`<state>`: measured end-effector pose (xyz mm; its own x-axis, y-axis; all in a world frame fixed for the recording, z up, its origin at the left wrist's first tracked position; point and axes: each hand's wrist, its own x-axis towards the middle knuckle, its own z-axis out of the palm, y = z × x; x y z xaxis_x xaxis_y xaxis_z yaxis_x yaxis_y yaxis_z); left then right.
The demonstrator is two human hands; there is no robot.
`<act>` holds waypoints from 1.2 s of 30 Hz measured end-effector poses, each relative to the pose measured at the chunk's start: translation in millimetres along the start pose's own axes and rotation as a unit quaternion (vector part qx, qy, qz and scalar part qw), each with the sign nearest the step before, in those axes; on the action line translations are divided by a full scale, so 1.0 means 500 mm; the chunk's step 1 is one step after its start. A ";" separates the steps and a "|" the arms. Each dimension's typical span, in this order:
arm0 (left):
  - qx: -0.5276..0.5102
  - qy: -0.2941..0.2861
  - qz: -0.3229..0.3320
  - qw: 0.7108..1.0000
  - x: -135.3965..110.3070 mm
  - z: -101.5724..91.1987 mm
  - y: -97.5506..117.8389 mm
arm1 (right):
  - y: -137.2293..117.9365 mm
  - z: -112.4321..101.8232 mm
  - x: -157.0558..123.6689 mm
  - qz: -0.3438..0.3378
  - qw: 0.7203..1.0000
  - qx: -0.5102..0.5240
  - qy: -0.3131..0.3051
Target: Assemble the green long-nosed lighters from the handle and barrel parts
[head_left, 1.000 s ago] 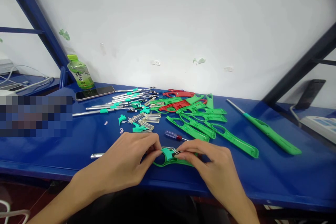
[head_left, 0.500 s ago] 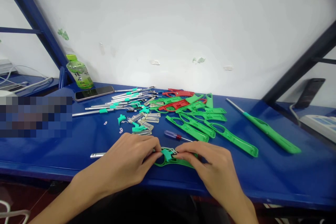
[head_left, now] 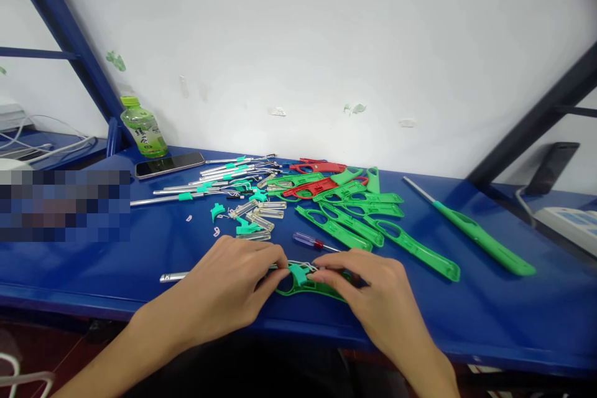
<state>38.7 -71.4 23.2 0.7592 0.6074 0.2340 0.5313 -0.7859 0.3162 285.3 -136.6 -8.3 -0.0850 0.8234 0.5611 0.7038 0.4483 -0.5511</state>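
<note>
Head view, hands (head_left: 224, 289) (head_left: 380, 298) pinching green handle shell (head_left: 301, 290), bottle (head_left: 142, 132) holding drink

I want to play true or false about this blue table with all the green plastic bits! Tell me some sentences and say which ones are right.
1. The left hand and the right hand both hold the green handle piece near the front of the blue table. True.
2. The bottle lies on its side. False: it stands upright by the wall.
3. A phone lies flat next to the bottle. True.
4. The right hand holds the small screwdriver. False: it lies on the table just behind the hands, untouched.
5. Every loose shell behind the hands is green. False: a few red shells lie among the green shells.
</note>
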 end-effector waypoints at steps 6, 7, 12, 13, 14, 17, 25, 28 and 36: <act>0.030 -0.006 -0.013 0.999 0.000 -0.001 -0.005 | -0.004 -0.002 0.001 -0.009 1.000 0.028 -0.008; 0.031 -0.005 -0.012 0.999 0.000 -0.001 -0.006 | -0.003 -0.001 0.000 -0.007 0.999 0.031 -0.012; 0.029 0.005 -0.006 1.000 -0.002 0.001 -0.011 | 0.001 -0.001 -0.002 0.002 1.000 0.025 -0.019; 0.028 0.006 -0.003 1.000 -0.003 0.001 -0.010 | 0.001 -0.002 -0.001 0.005 1.000 0.023 -0.019; 0.028 0.008 0.001 1.000 -0.003 0.001 -0.009 | 0.000 -0.002 0.000 0.007 1.000 0.022 -0.020; 0.034 0.012 0.014 0.999 -0.004 0.000 -0.007 | -0.004 -0.003 0.004 0.014 0.999 0.021 -0.020; 0.066 0.030 0.032 0.997 -0.001 -0.002 -0.008 | -0.005 -0.003 0.004 0.015 0.999 0.041 -0.009; 0.077 0.033 0.033 0.996 0.000 -0.002 -0.012 | -0.003 -0.003 0.003 0.013 0.999 0.035 0.001; 0.081 0.033 0.039 0.995 -0.002 0.002 -0.016 | 0.001 -0.001 0.003 -0.006 1.000 0.021 -0.017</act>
<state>33.9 -66.0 19.4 0.7769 0.5466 0.3126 0.5303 -0.8356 0.1433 285.8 -135.4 -7.6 -0.1179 0.8294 0.5461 0.6719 0.4716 -0.5711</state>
